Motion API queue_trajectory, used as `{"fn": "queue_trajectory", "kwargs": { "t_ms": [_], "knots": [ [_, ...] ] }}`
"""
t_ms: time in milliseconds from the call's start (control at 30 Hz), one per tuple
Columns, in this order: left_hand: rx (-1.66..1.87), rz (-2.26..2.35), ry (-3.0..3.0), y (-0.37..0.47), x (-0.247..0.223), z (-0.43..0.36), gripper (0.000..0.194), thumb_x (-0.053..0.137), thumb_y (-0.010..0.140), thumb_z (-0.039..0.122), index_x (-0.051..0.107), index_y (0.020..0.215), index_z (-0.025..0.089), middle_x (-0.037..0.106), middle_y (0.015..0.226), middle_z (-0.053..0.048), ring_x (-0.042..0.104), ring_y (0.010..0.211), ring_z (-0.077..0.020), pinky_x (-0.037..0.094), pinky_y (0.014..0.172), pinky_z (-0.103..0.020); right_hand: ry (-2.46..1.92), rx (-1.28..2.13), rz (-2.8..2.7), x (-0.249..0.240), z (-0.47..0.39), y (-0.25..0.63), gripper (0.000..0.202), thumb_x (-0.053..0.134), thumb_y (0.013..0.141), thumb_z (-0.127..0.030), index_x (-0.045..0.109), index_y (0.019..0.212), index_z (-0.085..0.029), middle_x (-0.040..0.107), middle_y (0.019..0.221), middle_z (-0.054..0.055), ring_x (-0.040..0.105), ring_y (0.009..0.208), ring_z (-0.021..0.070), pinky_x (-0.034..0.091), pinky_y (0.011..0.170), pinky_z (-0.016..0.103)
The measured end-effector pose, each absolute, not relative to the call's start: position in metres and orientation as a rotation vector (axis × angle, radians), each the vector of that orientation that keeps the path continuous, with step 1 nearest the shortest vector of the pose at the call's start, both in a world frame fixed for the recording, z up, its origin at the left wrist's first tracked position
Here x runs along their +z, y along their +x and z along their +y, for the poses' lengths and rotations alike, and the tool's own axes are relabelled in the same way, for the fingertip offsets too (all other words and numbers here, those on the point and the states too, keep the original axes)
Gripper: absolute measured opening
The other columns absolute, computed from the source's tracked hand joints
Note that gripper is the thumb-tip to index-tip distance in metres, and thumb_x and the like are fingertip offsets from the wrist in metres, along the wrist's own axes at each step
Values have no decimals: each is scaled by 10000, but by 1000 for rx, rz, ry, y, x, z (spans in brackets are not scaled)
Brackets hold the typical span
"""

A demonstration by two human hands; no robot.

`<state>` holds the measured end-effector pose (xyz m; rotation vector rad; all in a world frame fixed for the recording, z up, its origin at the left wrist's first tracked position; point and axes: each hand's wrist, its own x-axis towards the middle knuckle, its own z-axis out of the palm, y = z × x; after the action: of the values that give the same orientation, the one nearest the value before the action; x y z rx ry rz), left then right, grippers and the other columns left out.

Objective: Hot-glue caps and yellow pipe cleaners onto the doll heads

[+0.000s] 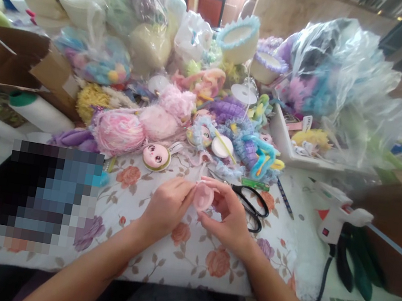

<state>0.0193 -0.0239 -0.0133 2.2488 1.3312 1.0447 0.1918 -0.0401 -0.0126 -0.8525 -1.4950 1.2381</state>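
A small round pink piece (203, 197), cup-like in shape, is held between both hands above the floral cloth (181, 261). My left hand (169, 202) pinches its left edge with the fingers closed. My right hand (227, 217) grips it from the right, thumb below and fingers above. Just behind the right hand lie black-handled scissors (262, 203), partly covered by it. A pink doll face (156, 156) with painted eyes rests beyond my left hand.
Pink yarn (118, 132) and plush pieces are piled behind the hands. On the right stand a glue gun (331, 215) and a white tray (300, 161); a pencil (285, 199) lies nearer. A cardboard box (54, 78) is at left.
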Motion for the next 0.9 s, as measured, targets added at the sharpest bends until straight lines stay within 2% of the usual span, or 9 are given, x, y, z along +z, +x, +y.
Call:
{"fn": "queue_trajectory", "kwargs": {
  "t_ms": [200, 300, 400, 433, 467, 533, 600, 733, 900],
  "knots": [
    [1151, 1515, 1951, 12, -1, -22, 322, 385, 970, 233, 565, 707, 187, 596, 636, 14, 541, 586, -115, 418, 620, -242, -842, 1439, -1223, -6, -36, 194, 477, 767, 745, -202, 566, 1171, -278, 609, 1241, 77, 612, 1093, 227, 530, 897, 365],
    [1254, 1790, 1949, 1, 0, -14, 319, 460, 934, 254, 551, 636, 189, 558, 594, 13, 515, 584, -128, 402, 630, -262, -835, 1525, -1143, -6, -34, 197, 498, 773, 737, -222, 571, 1190, -272, 633, 1188, 71, 617, 1058, 224, 540, 829, 334],
    [1308, 1898, 1983, -6, -2, -7, 97, 595, 869, 274, 643, 878, 190, 653, 799, -15, 567, 695, -156, 429, 675, -280, -808, 1606, -1102, -8, -33, 199, 519, 762, 750, -224, 570, 1230, -278, 629, 1162, 61, 621, 1004, 207, 545, 772, 304],
    [1334, 1873, 1983, -6, -2, -6, 131, 610, 863, 266, 645, 968, 195, 673, 860, -19, 583, 714, -156, 443, 690, -281, -804, 1631, -1099, -9, -34, 199, 529, 759, 755, -231, 567, 1245, -283, 624, 1163, 61, 622, 979, 203, 550, 734, 295],
    [1354, 1819, 1989, -5, -2, -6, 153, 609, 868, 254, 644, 1006, 199, 687, 879, -18, 596, 717, -154, 454, 707, -282, -807, 1652, -1101, -9, -34, 199, 536, 756, 758, -239, 565, 1256, -287, 620, 1162, 61, 623, 954, 200, 552, 700, 287],
    [1361, 1644, 2047, -1, -1, -8, 84, 594, 884, 238, 663, 903, 193, 694, 811, -13, 610, 717, -151, 465, 750, -288, -817, 1677, -1111, -10, -35, 197, 546, 757, 755, -253, 569, 1266, -292, 623, 1146, 55, 624, 906, 190, 549, 654, 272],
    [1338, 1455, 2113, 5, 1, -12, 107, 630, 866, 252, 657, 790, 183, 688, 768, -20, 621, 765, -163, 466, 795, -300, -823, 1692, -1123, -11, -35, 195, 551, 762, 750, -255, 576, 1267, -293, 637, 1124, 46, 629, 882, 180, 547, 667, 274],
    [1249, 1333, 2094, 12, 1, -16, 90, 710, 801, 253, 656, 796, 181, 667, 788, -23, 608, 813, -173, 469, 786, -299, -793, 1743, -1138, -12, -36, 191, 553, 782, 734, -234, 600, 1252, -297, 658, 1182, 43, 644, 984, 197, 540, 823, 329],
    [1153, 1301, 2121, 12, -4, -14, 107, 607, 876, 222, 650, 790, 176, 631, 747, -26, 577, 755, -166, 462, 703, -290, -794, 1787, -1127, -14, -35, 190, 534, 803, 698, -210, 651, 1205, -281, 691, 1134, 35, 648, 992, 191, 530, 856, 326]
  ]
}}
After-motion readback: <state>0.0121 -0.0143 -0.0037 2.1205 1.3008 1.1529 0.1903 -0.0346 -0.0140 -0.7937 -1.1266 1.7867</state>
